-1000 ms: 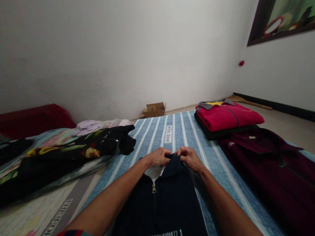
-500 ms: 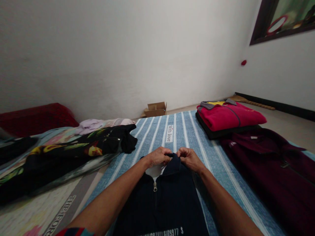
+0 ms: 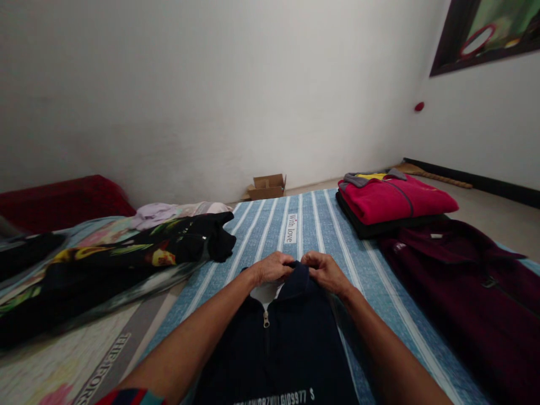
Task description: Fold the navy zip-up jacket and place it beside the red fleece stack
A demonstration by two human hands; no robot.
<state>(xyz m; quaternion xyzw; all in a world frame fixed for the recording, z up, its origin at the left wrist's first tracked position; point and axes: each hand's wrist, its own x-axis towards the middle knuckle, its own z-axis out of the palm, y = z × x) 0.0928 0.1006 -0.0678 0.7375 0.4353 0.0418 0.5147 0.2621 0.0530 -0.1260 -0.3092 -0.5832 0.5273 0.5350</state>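
Note:
A navy zip-neck sweatshirt (image 3: pixel 291 343) lies front up on the blue striped bedsheet (image 3: pixel 270 230), its metal zip pull a little below the open neck. White lettering runs across its chest at the bottom of the view. My left hand (image 3: pixel 272 268) pinches the collar near its back middle. Close beside it, my right hand (image 3: pixel 324 271) has its fingers closed on the right part of the same collar. The fingertips of both hands are partly hidden by the cloth and knuckles.
At right, a folded pink jacket (image 3: pixel 379 199) rests on dark folded cloth, with a maroon zip garment (image 3: pixel 468 281) in front. To the left lies a black flowered garment (image 3: pixel 169 247). Beyond the bed's far edge sits an open cardboard box (image 3: pixel 266 191) by the wall.
Both hands keep hold of the collar in nearly the same spot. My right fingers have shifted very slightly left along it; the sweatshirt lies as before.

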